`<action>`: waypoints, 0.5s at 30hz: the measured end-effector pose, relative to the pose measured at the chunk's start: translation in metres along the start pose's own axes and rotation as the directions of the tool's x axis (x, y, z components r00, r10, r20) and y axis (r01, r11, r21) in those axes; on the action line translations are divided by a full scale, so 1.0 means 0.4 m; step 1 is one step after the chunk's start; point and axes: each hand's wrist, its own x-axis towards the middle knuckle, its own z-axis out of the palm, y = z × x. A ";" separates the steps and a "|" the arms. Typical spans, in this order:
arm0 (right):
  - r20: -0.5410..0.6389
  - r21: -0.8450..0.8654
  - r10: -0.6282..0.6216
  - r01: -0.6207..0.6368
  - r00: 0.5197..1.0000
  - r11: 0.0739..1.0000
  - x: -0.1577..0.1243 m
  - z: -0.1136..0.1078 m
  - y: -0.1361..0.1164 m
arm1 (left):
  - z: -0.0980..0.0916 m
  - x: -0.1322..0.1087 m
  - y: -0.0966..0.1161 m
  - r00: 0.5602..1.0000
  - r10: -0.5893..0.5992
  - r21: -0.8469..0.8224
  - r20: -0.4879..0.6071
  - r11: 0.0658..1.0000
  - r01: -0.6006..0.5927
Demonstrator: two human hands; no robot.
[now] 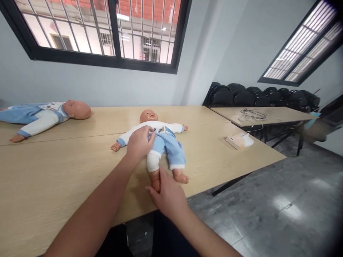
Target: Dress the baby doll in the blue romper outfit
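Note:
A baby doll point(174, 142) lies on its back on the wooden table point(80, 171), dressed in a white top and blue trousers. Around the lower part of one of its legs, just below the trouser cuff, is a white bandage point(153, 162). My left hand point(139, 143) rests at the doll's waist, fingers bent and closed on the blue trousers point(158, 142). Lower down, my right hand point(171, 195) has its thumb and fingers around the bare foot point(155, 181) of the bandaged leg. The doll's other foot point(180, 176) lies free beside it.
A second doll point(50, 113) in similar clothes lies at the left. Toward the right edge sits a small open box point(238, 140) with white material. Cables point(250, 115) lie tangled on another table, and black chairs point(222, 96) are stacked behind.

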 end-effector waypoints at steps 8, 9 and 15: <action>-0.227 0.109 -0.022 0.048 0.974 0.993 -0.043 -0.156 0.171 | 0.047 -0.139 0.202 0.612 0.610 -0.088 0.503 0.740 -0.666; -0.290 0.161 0.019 0.029 0.957 0.987 -0.034 -0.174 0.210 | 0.059 -0.163 0.220 0.607 0.606 -0.080 0.515 0.739 -0.669; -0.211 0.498 0.329 -0.189 0.920 0.846 0.124 -0.190 0.341 | 0.117 -0.253 0.221 0.658 0.513 0.056 0.551 0.764 -0.643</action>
